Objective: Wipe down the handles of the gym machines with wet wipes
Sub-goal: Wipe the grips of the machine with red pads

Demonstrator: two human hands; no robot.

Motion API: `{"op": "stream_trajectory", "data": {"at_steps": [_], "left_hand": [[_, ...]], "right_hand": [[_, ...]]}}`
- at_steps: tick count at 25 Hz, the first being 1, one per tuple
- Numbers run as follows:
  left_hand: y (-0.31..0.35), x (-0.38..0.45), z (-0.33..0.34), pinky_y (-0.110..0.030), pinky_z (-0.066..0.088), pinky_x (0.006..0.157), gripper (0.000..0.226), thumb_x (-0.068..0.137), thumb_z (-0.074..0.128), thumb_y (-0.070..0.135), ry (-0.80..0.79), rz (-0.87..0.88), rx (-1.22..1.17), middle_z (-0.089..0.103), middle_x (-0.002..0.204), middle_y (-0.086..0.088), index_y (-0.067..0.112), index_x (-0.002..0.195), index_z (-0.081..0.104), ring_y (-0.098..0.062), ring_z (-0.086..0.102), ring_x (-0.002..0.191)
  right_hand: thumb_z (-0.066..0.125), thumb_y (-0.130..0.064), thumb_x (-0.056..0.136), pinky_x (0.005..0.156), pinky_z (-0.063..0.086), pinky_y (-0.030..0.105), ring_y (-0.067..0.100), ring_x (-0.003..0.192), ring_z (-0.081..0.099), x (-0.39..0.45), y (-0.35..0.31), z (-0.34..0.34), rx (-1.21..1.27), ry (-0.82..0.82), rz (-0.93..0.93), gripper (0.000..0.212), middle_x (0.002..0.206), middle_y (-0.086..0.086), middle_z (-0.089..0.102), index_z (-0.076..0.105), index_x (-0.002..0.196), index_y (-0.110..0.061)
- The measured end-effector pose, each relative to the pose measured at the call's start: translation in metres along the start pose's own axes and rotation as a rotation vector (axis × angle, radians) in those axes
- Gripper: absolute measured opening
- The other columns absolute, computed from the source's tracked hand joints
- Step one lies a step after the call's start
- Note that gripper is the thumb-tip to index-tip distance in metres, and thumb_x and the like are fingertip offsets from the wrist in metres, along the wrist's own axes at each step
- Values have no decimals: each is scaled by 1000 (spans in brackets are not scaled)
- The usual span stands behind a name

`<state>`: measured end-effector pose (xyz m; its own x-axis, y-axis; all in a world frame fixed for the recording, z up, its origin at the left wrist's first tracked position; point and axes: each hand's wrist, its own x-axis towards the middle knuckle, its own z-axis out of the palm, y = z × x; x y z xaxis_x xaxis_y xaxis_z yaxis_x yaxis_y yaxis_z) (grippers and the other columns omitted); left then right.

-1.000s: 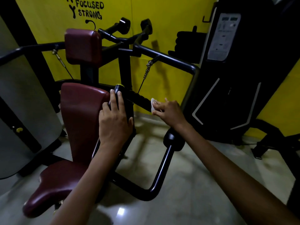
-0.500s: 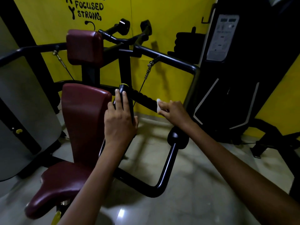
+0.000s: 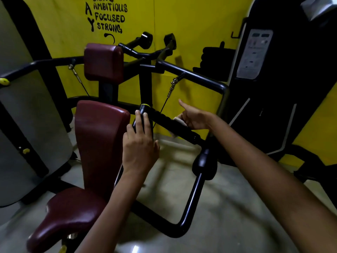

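Note:
A black ribbed handle [image 3: 164,119] with a yellow end ring juts from the machine's arm, right of the maroon backrest. My left hand [image 3: 140,143] rests on the near end of it with straight fingers, just below the ring. My right hand [image 3: 195,116] holds a white wet wipe [image 3: 179,122] wrapped round the handle's far part, thumb raised; most of the wipe is hidden under the palm and bar.
The maroon seat [image 3: 62,221] and backrest [image 3: 98,139] stand to the left. A black tube frame [image 3: 191,203] loops below the handle. A black weight-stack cover [image 3: 273,79] stands at the right, a yellow wall behind, a grey panel [image 3: 27,125] at far left.
My right hand has slid the wipe along the handle away from the yellow end, and its thumb has lifted. My left hand keeps its place on the near end.

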<state>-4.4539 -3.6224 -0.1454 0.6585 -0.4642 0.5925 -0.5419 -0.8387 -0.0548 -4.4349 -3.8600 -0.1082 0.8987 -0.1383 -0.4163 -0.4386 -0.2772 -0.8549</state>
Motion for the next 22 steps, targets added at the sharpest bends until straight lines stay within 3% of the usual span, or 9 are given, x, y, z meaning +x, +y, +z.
{"op": "stream_trajectory", "data": {"at_steps": [2, 5, 7, 10, 12, 14, 16, 19, 22], "left_hand": [[0, 0, 1, -38, 48, 66, 85, 74, 70, 39, 1, 3, -4, 38, 142, -28, -5, 138, 37, -40, 56, 95], [1, 1, 2, -37, 47, 66, 85, 73, 70, 39, -3, -5, 20, 40, 141, -28, -5, 138, 38, -39, 57, 93], [2, 1, 3, -37, 47, 66, 86, 73, 71, 40, -8, -14, 30, 39, 142, -27, -4, 139, 37, -38, 56, 93], [1, 1, 3, -38, 47, 67, 86, 73, 71, 40, 10, -15, 32, 37, 143, -27, -4, 139, 37, -38, 55, 94], [1, 1, 3, -38, 47, 66, 86, 72, 71, 39, 20, -10, 33, 38, 142, -27, -4, 139, 37, -38, 56, 93], [2, 1, 4, -38, 47, 67, 88, 71, 71, 39, 16, -12, 45, 38, 142, -27, -4, 139, 36, -38, 56, 93], [3, 2, 4, -37, 48, 67, 89, 71, 70, 40, 8, -24, 54, 39, 142, -26, -4, 139, 35, -37, 56, 93], [4, 3, 5, -38, 49, 68, 86, 71, 68, 38, 13, -35, 37, 39, 142, -26, -4, 139, 36, -38, 56, 94], [3, 2, 6, -40, 49, 68, 84, 72, 66, 37, 22, -32, 29, 38, 143, -26, -4, 139, 36, -39, 56, 95]], "right_hand": [[27, -82, 77, 51, 32, 27, 22, 54, 39, 10, 4, -7, -69, -25, 44, 88, 62, 16, 43, 45, 62, 3], [29, -87, 68, 67, 45, 30, 30, 72, 45, 13, 9, -28, -117, -214, 66, 116, 82, 29, 40, 41, 97, 24], [24, -85, 72, 62, 43, 27, 28, 66, 47, 14, -1, -19, -52, -219, 79, 99, 76, 24, 46, 48, 79, 10], [13, -74, 86, 43, 28, 22, 15, 41, 40, 17, -28, 21, 9, -182, 1, 83, 47, 8, 47, 49, 49, -9], [7, -64, 92, 39, 32, 18, 10, 37, 46, 18, -33, 31, 73, -129, -100, 82, 45, 1, 54, 59, 59, -10], [5, -63, 93, 48, 43, 18, 11, 50, 56, 14, -35, 14, 100, -206, -127, 82, 59, 3, 64, 63, 82, -6], [5, -69, 89, 59, 47, 23, 16, 63, 60, 9, -42, 0, 50, -299, -95, 91, 73, 8, 69, 68, 90, -3], [7, -73, 86, 75, 45, 28, 22, 82, 60, 23, -59, 13, 75, -336, -153, 95, 92, 13, 68, 70, 96, -2], [7, -68, 90, 87, 40, 27, 19, 100, 56, 33, -66, 36, 111, -332, -250, 88, 114, 12, 60, 59, 121, -4]]}}
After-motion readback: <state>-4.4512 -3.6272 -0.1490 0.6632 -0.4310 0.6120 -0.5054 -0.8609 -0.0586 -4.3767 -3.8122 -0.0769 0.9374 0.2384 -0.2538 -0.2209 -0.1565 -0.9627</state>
